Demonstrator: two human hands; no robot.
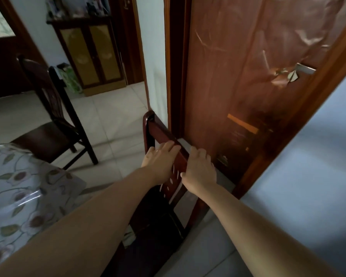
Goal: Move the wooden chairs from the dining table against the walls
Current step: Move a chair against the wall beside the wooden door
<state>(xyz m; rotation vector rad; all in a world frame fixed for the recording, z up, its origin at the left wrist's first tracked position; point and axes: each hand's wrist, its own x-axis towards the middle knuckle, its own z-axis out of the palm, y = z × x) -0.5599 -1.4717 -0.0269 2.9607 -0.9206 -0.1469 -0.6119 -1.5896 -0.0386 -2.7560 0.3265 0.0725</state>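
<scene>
A reddish wooden chair stands right in front of me, its back close to a brown door and the door frame. My left hand grips the top rail of its backrest, fingers curled over the far side. Beside it, my right hand holds the same rail a little lower down. The dark seat lies below my forearms. A second, darker wooden chair stands at the left next to the dining table, which has a floral cover.
A dark cabinet with yellow panel doors stands against the far wall. Pale floor tiles stretch between the two chairs. A light wall runs along the right. The door has a metal handle.
</scene>
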